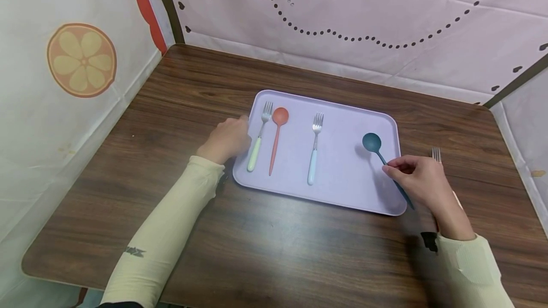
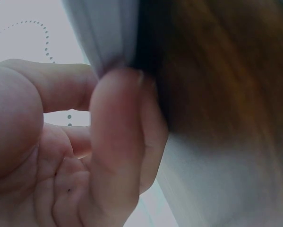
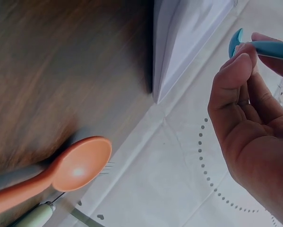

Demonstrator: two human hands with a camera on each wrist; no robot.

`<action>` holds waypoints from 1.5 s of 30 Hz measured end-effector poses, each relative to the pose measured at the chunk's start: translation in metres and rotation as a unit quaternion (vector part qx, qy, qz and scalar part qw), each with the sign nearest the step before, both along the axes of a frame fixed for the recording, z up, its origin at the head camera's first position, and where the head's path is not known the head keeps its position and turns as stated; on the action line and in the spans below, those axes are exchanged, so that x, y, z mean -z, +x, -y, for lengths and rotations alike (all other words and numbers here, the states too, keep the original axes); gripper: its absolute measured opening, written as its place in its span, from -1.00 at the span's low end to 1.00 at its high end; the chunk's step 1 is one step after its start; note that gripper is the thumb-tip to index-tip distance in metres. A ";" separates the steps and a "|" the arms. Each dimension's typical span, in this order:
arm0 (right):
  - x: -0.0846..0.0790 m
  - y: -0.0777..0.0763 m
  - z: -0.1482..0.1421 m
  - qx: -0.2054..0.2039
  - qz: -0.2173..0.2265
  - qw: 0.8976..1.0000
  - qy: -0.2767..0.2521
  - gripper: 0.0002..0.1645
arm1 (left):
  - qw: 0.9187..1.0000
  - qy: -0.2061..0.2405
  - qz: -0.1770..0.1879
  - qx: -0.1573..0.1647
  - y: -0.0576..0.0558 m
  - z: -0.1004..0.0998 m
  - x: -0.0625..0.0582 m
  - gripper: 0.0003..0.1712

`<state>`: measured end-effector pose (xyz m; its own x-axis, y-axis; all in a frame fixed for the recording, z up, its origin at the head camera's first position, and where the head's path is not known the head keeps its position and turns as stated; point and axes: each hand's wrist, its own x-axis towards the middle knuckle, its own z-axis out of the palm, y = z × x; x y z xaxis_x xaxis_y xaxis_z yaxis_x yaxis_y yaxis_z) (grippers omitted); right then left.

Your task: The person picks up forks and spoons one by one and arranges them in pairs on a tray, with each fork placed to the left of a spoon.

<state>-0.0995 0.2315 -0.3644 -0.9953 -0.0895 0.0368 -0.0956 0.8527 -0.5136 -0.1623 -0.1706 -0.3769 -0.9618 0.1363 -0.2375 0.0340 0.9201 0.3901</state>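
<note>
A lilac tray (image 1: 342, 160) lies on the table. My left hand (image 1: 228, 139) grips its left rim; in the left wrist view the fingertips (image 2: 117, 94) meet the tray edge (image 2: 106, 38). My right hand (image 1: 421, 179) pinches a teal spoon (image 1: 372, 142) by its handle, bowl tilted over the tray's right part. On the tray lie a green-handled fork (image 1: 254, 153), a coral spoon (image 1: 280, 116) and a blue-handled fork (image 1: 313, 165).
Right of the tray, a fork (image 1: 436, 153) lies partly hidden beneath my right arm. The right wrist view shows an orange spoon (image 3: 82, 163) and a green-handled fork (image 3: 37, 215) there. Printed curtains (image 1: 342, 51) hang behind the wooden table (image 1: 278, 251).
</note>
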 end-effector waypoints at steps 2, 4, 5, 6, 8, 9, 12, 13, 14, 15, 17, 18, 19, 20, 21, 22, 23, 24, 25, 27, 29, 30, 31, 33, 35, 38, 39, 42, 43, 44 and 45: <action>0.001 -0.001 0.001 -0.001 -0.001 1.000 0.001 -0.72 | 1.000 0.000 -0.001 0.001 0.000 0.000 0.000 -0.58; 0.001 -0.001 0.003 -0.001 -0.005 1.000 0.003 -0.72 | 1.000 -0.002 -0.001 0.001 0.000 0.000 -0.001 -0.58; 0.002 -0.001 0.003 -0.002 -0.007 1.000 0.003 -0.72 | 1.000 -0.002 -0.001 0.001 0.001 0.000 -0.001 -0.58; 0.002 -0.002 0.004 -0.004 -0.009 1.000 0.002 -0.73 | 1.000 -0.001 -0.001 0.002 0.001 0.000 -0.001 -0.58; 0.004 -0.003 0.005 -0.008 -0.014 1.000 0.000 -0.75 | 1.000 0.000 0.000 0.001 0.001 0.000 -0.001 -0.58; 0.004 -0.003 0.006 -0.009 -0.015 1.000 0.000 -0.76 | 1.000 0.000 0.001 0.000 0.001 0.000 -0.002 -0.58; 0.005 -0.004 0.009 -0.012 -0.018 1.000 0.001 -0.77 | 1.000 0.005 0.002 0.000 0.000 0.000 -0.002 -0.59; 0.004 -0.004 0.009 -0.012 -0.018 1.000 0.002 -0.77 | 1.000 0.004 0.003 0.000 0.000 0.000 -0.002 -0.59; 0.004 -0.004 0.010 -0.013 -0.017 1.000 0.003 -0.76 | 1.000 0.004 0.003 0.000 0.000 0.000 -0.002 -0.59; 0.004 -0.005 0.011 -0.014 -0.017 1.000 0.004 -0.76 | 1.000 0.004 0.003 0.001 0.000 0.000 -0.002 -0.60; 0.005 -0.005 0.012 -0.016 -0.017 1.000 0.006 -0.75 | 1.000 0.002 0.003 0.003 -0.001 0.000 -0.002 -0.60; 0.005 -0.005 0.013 -0.016 -0.016 1.000 0.008 -0.75 | 1.000 0.002 0.003 0.003 -0.001 -0.001 -0.002 -0.60; 0.005 -0.005 0.014 -0.016 -0.013 1.000 0.009 -0.75 | 1.000 0.001 0.004 0.003 -0.001 -0.001 -0.002 -0.61; 0.005 -0.005 0.015 -0.015 -0.011 1.000 0.011 -0.75 | 1.000 0.001 0.004 0.002 -0.001 -0.001 -0.003 -0.61; 0.005 -0.006 0.016 -0.015 -0.012 1.000 0.013 -0.76 | 1.000 0.001 0.004 0.002 -0.001 -0.001 -0.003 -0.62; 0.005 -0.006 0.017 -0.015 -0.011 1.000 0.013 -0.75 | 1.000 0.002 0.004 0.001 -0.001 -0.001 -0.003 -0.62; 0.005 -0.006 0.018 -0.015 -0.011 1.000 0.012 -0.76 | 1.000 0.002 0.003 0.001 0.000 -0.001 -0.003 -0.62; 0.006 -0.006 0.019 -0.016 -0.013 1.000 0.011 -0.77 | 1.000 0.003 0.002 0.000 0.000 -0.001 -0.003 -0.62; 0.006 -0.006 0.020 -0.019 -0.016 1.000 0.009 -0.78 | 1.000 0.003 0.003 -0.001 0.000 -0.001 -0.003 -0.62; 0.007 -0.007 0.022 -0.025 -0.020 0.999 0.005 -0.80 | 1.000 0.003 0.003 -0.001 0.001 0.000 -0.003 -0.61; 0.007 -0.007 0.024 -0.029 -0.021 0.999 0.004 -0.80 | 1.000 0.003 0.003 -0.002 0.001 0.000 -0.003 -0.61; 0.008 -0.007 0.024 -0.031 -0.021 0.999 0.004 -0.81 | 1.000 0.003 0.003 -0.002 0.001 0.000 -0.003 -0.61; 0.008 -0.007 0.025 -0.033 -0.018 0.999 0.004 -0.81 | 1.000 0.003 0.002 -0.002 0.001 0.000 -0.003 -0.60; 0.008 -0.007 0.027 -0.034 -0.013 0.999 0.005 -0.81 | 1.000 0.002 0.001 -0.003 0.001 0.000 -0.003 -0.60; 0.008 -0.008 0.029 -0.036 -0.007 0.999 0.004 -0.81 | 1.000 0.001 0.002 -0.003 0.000 0.000 -0.002 -0.61; 0.008 -0.008 0.031 -0.038 0.004 0.999 0.004 -0.81 | 1.000 -0.001 0.002 -0.003 0.000 0.001 -0.002 -0.62; 0.008 -0.008 0.032 -0.039 0.007 0.999 0.005 -0.81 | 1.000 -0.001 0.003 -0.003 0.000 0.000 -0.002 -0.62; 0.009 -0.009 0.034 -0.041 0.013 0.999 0.007 -0.82 | 1.000 -0.001 0.003 -0.003 0.000 0.001 -0.002 -0.63; 0.009 -0.010 0.035 -0.041 0.014 0.999 0.008 -0.82 | 1.000 0.000 0.004 -0.003 0.000 0.000 -0.002 -0.63; 0.009 -0.010 0.036 -0.042 0.017 0.999 0.008 -0.82 | 1.000 0.001 0.004 -0.003 0.000 0.001 -0.001 -0.63; 0.009 -0.010 0.036 -0.041 0.021 0.999 0.008 -0.82 | 1.000 0.002 0.005 -0.004 0.000 0.000 -0.001 -0.62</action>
